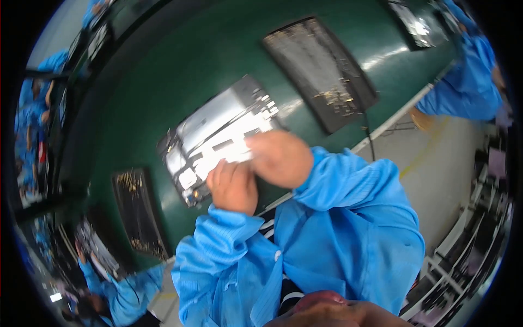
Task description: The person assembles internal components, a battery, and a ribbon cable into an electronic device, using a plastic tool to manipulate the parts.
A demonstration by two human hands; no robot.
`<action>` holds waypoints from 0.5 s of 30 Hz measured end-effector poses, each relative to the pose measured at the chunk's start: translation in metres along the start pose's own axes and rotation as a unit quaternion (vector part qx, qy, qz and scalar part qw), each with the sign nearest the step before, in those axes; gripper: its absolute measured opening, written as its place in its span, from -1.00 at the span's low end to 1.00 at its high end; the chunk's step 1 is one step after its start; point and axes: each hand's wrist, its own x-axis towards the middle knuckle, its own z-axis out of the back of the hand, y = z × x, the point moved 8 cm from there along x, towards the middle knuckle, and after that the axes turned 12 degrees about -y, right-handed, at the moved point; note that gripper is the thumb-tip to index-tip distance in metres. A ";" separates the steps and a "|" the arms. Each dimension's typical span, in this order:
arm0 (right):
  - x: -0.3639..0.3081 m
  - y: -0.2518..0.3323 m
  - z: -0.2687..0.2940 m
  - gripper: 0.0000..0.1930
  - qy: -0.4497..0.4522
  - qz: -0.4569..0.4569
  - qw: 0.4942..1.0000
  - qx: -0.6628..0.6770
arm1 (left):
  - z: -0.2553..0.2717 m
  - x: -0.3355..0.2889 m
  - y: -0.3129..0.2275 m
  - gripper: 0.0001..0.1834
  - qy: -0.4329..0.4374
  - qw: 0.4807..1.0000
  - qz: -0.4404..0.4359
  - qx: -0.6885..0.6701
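Note:
A flat electronic unit [210, 124] with a bright silver face, black frame and thin dark cable lies tilted on the bench in front of me. My left hand [234, 186] is at its near edge, fingers bent and pressed together; whatever is in them is hidden. Just right of it, my right hand [283, 158] reaches over the unit's near right part. Its fingers point left and are smeared by motion, so their grip is unclear. The two hands nearly touch. Glare washes out the silver face near my fingertips.
The green bench [147, 109] carries a dark mat [321, 82] with small brass-coloured parts at the far right, and a smaller dark tray [139, 212] with similar parts at left. A black cable [369, 136] hangs over the bench edge. Co-workers in blue sit on both sides.

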 end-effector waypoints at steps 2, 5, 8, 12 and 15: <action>-0.010 0.002 -0.011 -0.67 0.042 0.038 0.998 -0.026 | -0.004 -0.003 0.000 -0.77 0.021 0.999 0.001 -0.026; -0.007 0.010 -0.015 -0.66 0.034 0.054 0.998 0.005 | -0.001 0.000 -0.003 -0.83 0.036 0.999 0.011 -0.035; -0.007 0.005 -0.008 -0.67 0.005 0.023 0.999 -0.022 | -0.001 0.002 -0.010 -0.86 0.044 0.998 -0.001 -0.034; -0.014 -0.008 -0.007 -0.66 -0.004 0.001 1.000 -0.031 | -0.003 0.005 -0.008 -0.89 0.064 0.997 -0.052 0.000; -0.012 -0.035 0.000 -0.67 -0.025 -0.174 0.984 0.030 | 0.010 0.022 0.001 -0.91 0.045 0.995 -0.084 -0.016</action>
